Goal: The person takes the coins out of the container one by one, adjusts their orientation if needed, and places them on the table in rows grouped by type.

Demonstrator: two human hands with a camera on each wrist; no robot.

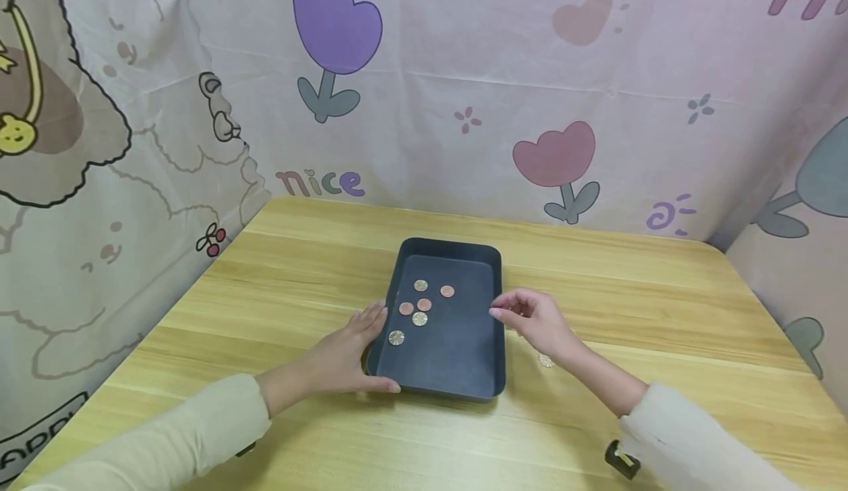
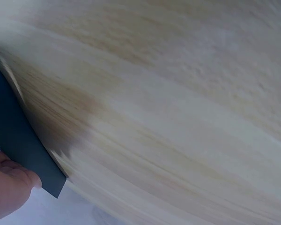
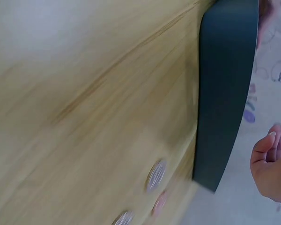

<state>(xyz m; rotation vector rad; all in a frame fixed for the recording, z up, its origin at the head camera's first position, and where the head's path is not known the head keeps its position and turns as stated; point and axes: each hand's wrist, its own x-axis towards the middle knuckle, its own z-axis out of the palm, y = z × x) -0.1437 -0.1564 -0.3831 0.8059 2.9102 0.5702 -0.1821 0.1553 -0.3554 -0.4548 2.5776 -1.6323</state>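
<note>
From the head view, the left hand (image 1: pixel 344 355) lies against the near left corner of the dark tray (image 1: pixel 464 373), fingers straight along its left wall, thumb along the front wall. The tray sits mid-tabletop (image 1: pixel 265 292) with six coins (image 1: pixel 420 319) scattered in its left half, some silvery, some coppery. The right hand (image 1: pixel 533 318) hovers over the tray's right rim, fingers loosely curled toward the thumb; whether they pinch anything, I cannot tell. One coin on the tabletop (image 1: pixel 545 361) peeks out just under that wrist.

Now the right wrist view gives more: three coins (image 3: pixel 156 176) lie on the wood just beside the tray's outer wall, mostly hidden by the arm in the head view. The left wrist view shows only the thumb (image 2: pixel 14 180) touching the tray's corner, blurred wood beyond. Behind everything hangs a cartoon-printed cloth (image 1: pixel 464 71).
</note>
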